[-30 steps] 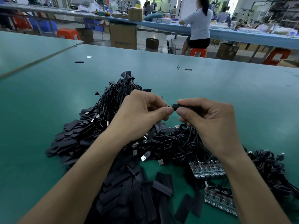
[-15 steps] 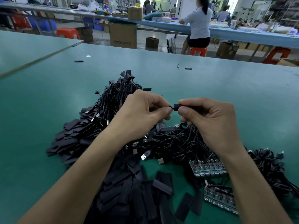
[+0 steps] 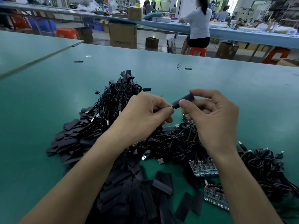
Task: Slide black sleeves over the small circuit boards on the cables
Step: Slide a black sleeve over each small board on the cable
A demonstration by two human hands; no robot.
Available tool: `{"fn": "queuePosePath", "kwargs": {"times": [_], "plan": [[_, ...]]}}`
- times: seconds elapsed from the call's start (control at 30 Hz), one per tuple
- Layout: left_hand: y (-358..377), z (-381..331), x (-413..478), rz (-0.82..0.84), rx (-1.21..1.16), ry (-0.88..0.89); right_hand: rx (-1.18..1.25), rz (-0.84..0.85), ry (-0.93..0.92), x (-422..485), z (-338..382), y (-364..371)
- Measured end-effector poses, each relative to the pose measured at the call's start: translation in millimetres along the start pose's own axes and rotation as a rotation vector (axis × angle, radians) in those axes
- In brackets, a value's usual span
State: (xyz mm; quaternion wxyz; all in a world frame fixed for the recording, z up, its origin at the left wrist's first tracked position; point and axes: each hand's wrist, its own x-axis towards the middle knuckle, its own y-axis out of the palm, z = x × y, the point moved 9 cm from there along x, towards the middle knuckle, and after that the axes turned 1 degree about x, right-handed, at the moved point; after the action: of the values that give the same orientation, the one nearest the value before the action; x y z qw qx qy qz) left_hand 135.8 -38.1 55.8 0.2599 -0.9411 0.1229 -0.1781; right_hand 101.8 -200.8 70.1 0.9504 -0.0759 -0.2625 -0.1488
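My right hand (image 3: 210, 117) pinches a black sleeve (image 3: 183, 100) between thumb and forefinger, tilted up to the right above the pile. My left hand (image 3: 145, 115) pinches the thin cable at the sleeve's lower left end; the board inside is hidden. Below them lies a tangle of black cables (image 3: 169, 143) with USB plugs. Bare circuit boards (image 3: 203, 168) sit in rows near my right forearm, with a second row of boards (image 3: 215, 196) closer to me. Loose black sleeves (image 3: 137, 196) are heaped at the front.
A pile of sleeved cables (image 3: 103, 117) stretches to the left and back. More black cables (image 3: 265, 168) lie at the right. Two stray sleeves (image 3: 78, 61) lie far out on the green table (image 3: 40, 97). A person sits on an orange stool at the bench behind.
My right hand has opened its grip to a thumb-and-forefinger pinch and lifted the sleeve's far end, so the sleeve now shows tilted. My left hand stays pinching at its lower end.
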Motion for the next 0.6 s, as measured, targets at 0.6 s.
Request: {"fn": "queuePosePath", "kwargs": {"times": [0.6], "plan": [[-3,1,0,-0.083,-0.136,0.010,-0.044,-0.003,-0.011,-8,3,15]]}}
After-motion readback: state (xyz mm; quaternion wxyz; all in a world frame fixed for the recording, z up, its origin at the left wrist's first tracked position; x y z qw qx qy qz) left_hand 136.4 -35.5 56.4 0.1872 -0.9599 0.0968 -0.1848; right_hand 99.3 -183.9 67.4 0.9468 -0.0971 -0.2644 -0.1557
